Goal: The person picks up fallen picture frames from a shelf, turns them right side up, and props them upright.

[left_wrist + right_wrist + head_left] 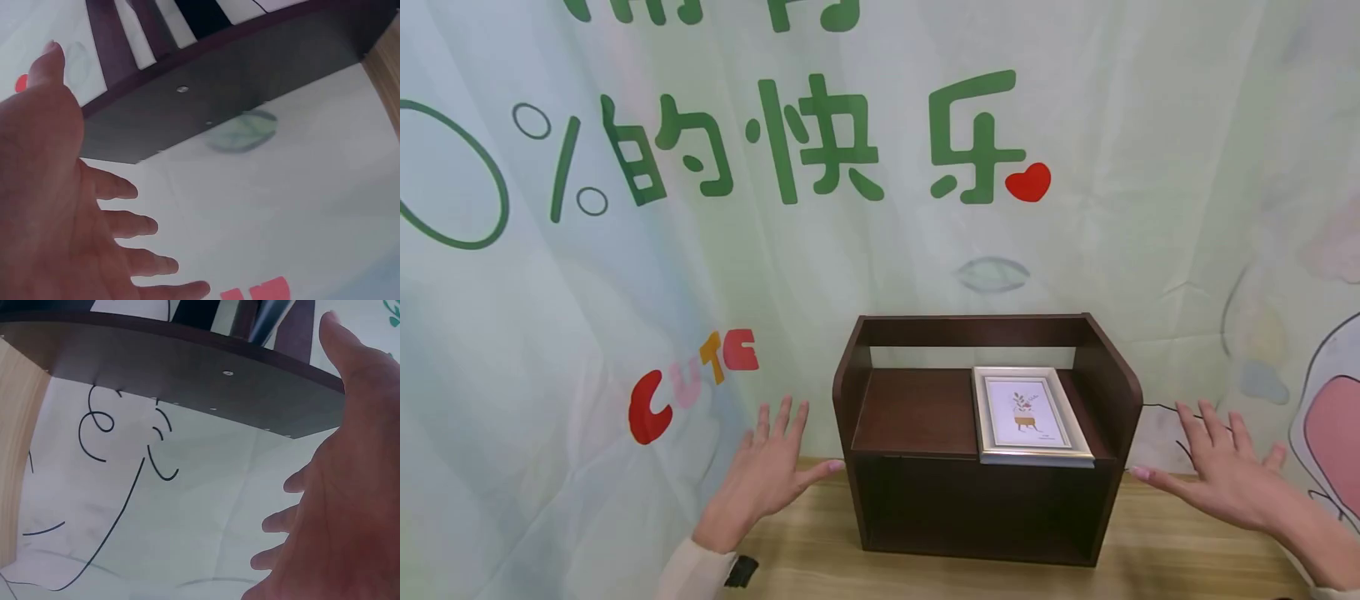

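Standing on the table (805,546), the dark shelf (977,508) seems stiff and rather heavy, best held by both side walls (1111,392). Near these walls, the left hand (767,471) and right hand (1232,473) have spread fingers, holding nothing. The picture frame (1027,414) on the upper board (913,414) could slip.
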`<control>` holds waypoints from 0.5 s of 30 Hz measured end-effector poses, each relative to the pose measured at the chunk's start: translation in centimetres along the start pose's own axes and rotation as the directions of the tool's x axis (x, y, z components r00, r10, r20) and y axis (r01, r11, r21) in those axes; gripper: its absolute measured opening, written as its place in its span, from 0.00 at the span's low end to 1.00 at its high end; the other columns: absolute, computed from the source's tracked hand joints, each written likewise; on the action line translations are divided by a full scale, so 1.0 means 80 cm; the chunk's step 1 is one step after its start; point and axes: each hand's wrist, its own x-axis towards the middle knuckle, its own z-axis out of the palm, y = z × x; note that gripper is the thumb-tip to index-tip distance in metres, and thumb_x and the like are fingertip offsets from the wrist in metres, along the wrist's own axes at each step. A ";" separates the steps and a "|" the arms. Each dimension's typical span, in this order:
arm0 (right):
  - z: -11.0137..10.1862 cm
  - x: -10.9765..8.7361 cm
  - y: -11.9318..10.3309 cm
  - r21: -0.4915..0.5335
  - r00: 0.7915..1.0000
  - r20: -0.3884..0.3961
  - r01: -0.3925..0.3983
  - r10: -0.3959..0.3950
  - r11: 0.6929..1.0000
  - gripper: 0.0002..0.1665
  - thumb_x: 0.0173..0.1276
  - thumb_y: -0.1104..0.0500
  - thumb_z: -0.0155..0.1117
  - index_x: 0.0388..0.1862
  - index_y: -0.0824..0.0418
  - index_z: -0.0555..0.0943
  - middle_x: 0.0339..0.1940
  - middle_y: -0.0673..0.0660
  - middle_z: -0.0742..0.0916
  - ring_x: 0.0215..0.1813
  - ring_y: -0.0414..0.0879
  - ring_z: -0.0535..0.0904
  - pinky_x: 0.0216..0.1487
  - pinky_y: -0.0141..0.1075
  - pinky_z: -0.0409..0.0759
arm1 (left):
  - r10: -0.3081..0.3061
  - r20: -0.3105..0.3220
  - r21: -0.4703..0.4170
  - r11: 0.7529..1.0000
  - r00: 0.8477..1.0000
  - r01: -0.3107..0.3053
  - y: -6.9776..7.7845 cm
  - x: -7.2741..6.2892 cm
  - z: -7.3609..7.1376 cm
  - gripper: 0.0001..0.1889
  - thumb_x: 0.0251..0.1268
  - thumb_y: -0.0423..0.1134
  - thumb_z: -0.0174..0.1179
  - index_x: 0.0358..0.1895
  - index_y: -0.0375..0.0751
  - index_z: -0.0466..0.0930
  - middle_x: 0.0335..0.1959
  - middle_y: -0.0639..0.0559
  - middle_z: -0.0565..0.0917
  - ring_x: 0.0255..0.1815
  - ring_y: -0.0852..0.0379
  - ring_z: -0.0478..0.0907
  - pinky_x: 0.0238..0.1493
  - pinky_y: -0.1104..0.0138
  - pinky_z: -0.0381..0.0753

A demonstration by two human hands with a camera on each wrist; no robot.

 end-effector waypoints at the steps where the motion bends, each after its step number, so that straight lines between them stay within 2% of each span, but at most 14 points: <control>1: -0.001 0.000 -0.001 -0.005 1.000 -0.006 0.005 -0.005 1.000 0.73 0.70 0.23 0.58 0.87 0.66 0.32 0.82 0.84 0.43 0.77 0.92 0.33 0.56 0.92 0.34 | 0.011 -0.016 0.001 1.000 1.000 -0.011 0.002 -0.001 -0.001 0.61 0.63 0.83 0.49 0.85 0.38 0.52 0.86 0.32 0.53 0.83 0.20 0.49 0.72 0.29 0.67; 4: -0.002 -0.003 -0.004 -0.020 0.999 -0.031 0.025 -0.026 0.999 0.73 0.69 0.23 0.60 0.87 0.67 0.35 0.82 0.84 0.46 0.77 0.90 0.39 0.60 0.89 0.39 | 0.045 -0.069 -0.001 0.999 0.997 -0.045 0.007 -0.003 -0.006 0.60 0.64 0.81 0.52 0.85 0.38 0.53 0.85 0.32 0.57 0.83 0.23 0.55 0.69 0.34 0.75; 9: -0.005 -0.006 -0.011 -0.015 0.994 -0.087 0.060 -0.062 0.998 0.74 0.67 0.26 0.66 0.87 0.68 0.39 0.80 0.85 0.51 0.73 0.90 0.48 0.63 0.85 0.45 | 0.087 -0.143 -0.013 0.996 0.986 -0.089 0.019 -0.008 -0.016 0.58 0.64 0.79 0.56 0.85 0.38 0.54 0.84 0.34 0.62 0.81 0.27 0.63 0.65 0.38 0.80; 12: -0.008 -0.009 -0.017 0.000 0.990 -0.117 0.081 -0.081 0.997 0.74 0.65 0.27 0.69 0.86 0.69 0.41 0.78 0.86 0.53 0.70 0.90 0.51 0.64 0.83 0.50 | 0.113 -0.195 -0.021 0.993 0.974 -0.119 0.028 -0.013 -0.023 0.57 0.65 0.78 0.57 0.84 0.39 0.55 0.82 0.34 0.66 0.79 0.31 0.68 0.62 0.40 0.83; 15: -0.013 -0.012 -0.026 0.017 0.986 -0.137 0.102 -0.099 0.995 0.75 0.63 0.29 0.72 0.86 0.69 0.42 0.76 0.85 0.55 0.68 0.88 0.53 0.61 0.80 0.59 | 0.146 -0.239 -0.032 0.987 0.960 -0.158 0.037 -0.017 -0.031 0.56 0.64 0.76 0.59 0.84 0.38 0.57 0.80 0.36 0.69 0.77 0.36 0.72 0.60 0.43 0.86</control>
